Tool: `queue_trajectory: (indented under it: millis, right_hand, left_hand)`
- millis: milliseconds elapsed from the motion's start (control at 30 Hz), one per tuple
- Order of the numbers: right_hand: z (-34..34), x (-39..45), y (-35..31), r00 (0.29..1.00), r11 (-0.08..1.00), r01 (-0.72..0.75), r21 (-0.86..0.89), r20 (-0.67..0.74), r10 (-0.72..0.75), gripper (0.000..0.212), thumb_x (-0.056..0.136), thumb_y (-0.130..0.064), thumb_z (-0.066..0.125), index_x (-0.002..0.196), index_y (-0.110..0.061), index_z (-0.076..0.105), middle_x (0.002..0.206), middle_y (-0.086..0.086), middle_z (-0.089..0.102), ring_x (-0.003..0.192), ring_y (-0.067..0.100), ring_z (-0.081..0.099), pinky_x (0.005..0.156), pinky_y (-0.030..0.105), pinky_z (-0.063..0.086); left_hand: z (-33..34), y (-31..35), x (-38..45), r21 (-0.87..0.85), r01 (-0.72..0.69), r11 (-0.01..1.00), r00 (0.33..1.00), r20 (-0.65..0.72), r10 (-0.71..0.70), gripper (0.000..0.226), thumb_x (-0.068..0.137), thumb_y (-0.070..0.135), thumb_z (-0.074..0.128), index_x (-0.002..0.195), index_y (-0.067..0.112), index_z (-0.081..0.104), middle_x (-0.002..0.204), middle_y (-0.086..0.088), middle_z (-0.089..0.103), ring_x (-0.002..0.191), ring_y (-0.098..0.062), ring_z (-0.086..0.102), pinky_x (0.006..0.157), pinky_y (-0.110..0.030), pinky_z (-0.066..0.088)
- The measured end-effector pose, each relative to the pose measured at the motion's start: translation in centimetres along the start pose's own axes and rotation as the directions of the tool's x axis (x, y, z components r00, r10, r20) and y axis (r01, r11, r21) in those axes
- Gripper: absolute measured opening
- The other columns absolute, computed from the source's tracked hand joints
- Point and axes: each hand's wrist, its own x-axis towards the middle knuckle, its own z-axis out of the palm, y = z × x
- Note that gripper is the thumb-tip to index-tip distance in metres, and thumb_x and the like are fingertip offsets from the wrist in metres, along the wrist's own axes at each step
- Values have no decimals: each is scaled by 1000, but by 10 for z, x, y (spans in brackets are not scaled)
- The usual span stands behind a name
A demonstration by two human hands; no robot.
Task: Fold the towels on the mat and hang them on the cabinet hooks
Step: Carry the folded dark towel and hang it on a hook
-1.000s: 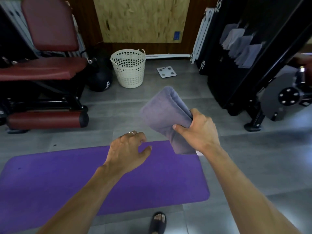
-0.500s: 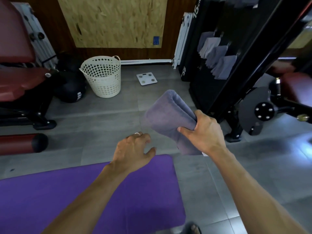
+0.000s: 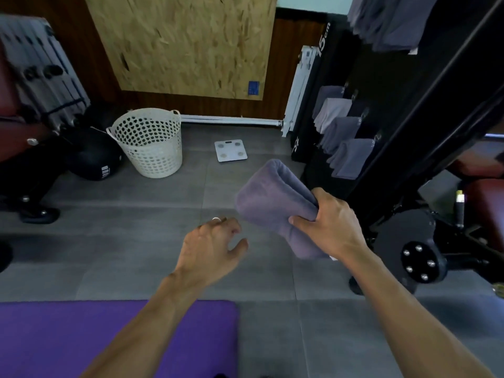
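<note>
The right hand grips a folded grey towel at its bunched end, held in the air above the tiled floor, while the left hand hangs empty with fingers loosely curled. The towel looks soft, light and floppy, so a pinch near one folded corner should serve for hooking. Open floor lies ahead toward the black cabinet, where hung towels crowd the hooks beside a slanting black machine frame.

a small gym or fitness room is shown. a purple exercise mat is laid on a grey tiled floor. padded dark-red benches on black metal frames are seen at both sides, and a black medicine ball is set beside a white perforated laundry basket. a bathroom scale lies near the wall, and grey towels are hung on a black cabinet.
</note>
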Motion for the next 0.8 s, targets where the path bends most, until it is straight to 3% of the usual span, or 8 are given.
queue_trajectory:
  millis: [167,267,367,433,533,667,733,800]
  right_hand:
    - [-40,87,60,995,996,91,-3,32,-91,34,75,-38,74,88,-18,51,82,-7,60,73,18,61,67,40,53]
    - [-56,146,93,985,986,166,-26,51,-165,36,77,-38,75,96,-16,54,88,-4,64,79,20,62,73,42,52]
    - [-70,208,122,974,976,216,-11,71,-215,32,78,-35,75,91,-21,50,86,-11,59,81,16,58,78,46,48]
    - [-81,251,137,974,976,214,32,74,-216,31,77,-38,75,92,-23,52,85,-14,58,82,12,58,77,46,48]
    - [-102,311,154,983,971,145,188,84,-163,41,70,-47,72,94,-16,58,83,-9,64,78,10,63,72,43,52]
    - [-138,359,174,999,965,14,261,30,-23,46,69,-23,84,107,-27,58,105,-9,62,98,8,61,82,28,50]
    - [-155,372,178,996,938,47,344,-86,-19,51,75,-14,80,116,-31,56,118,-12,55,111,2,54,89,17,45]
    - [-168,384,179,983,900,102,425,-180,-26,35,85,-11,72,114,-26,61,116,-13,59,110,0,55,88,12,43]
  left_hand:
    - [11,48,113,-50,-27,998,992,-122,21,39,73,58,44,91,29,64,91,9,65,88,-20,65,71,-34,53]
    - [16,72,186,-119,-20,993,989,-151,2,41,76,57,54,104,28,55,105,9,61,101,-16,59,81,-34,49]
    - [22,93,267,-311,-82,947,992,62,106,64,76,42,73,130,31,41,127,12,53,119,-7,49,99,-28,41]
    - [29,108,323,-450,-133,883,941,222,254,79,75,35,80,139,37,33,131,15,48,123,-2,46,102,-20,39]
    - [37,135,399,-524,-255,812,877,230,423,79,77,33,76,137,50,28,130,18,50,120,4,49,96,-10,40]
    - [35,179,475,-585,-345,734,801,225,555,71,86,24,71,140,44,31,131,13,52,121,-1,51,101,-27,45]
    - [35,202,507,-596,-369,713,770,233,594,63,85,26,71,134,43,36,129,15,52,119,-1,52,100,-35,47]
    - [35,225,535,-607,-368,704,754,248,608,57,82,28,72,124,48,40,124,18,54,114,1,54,96,-39,49]
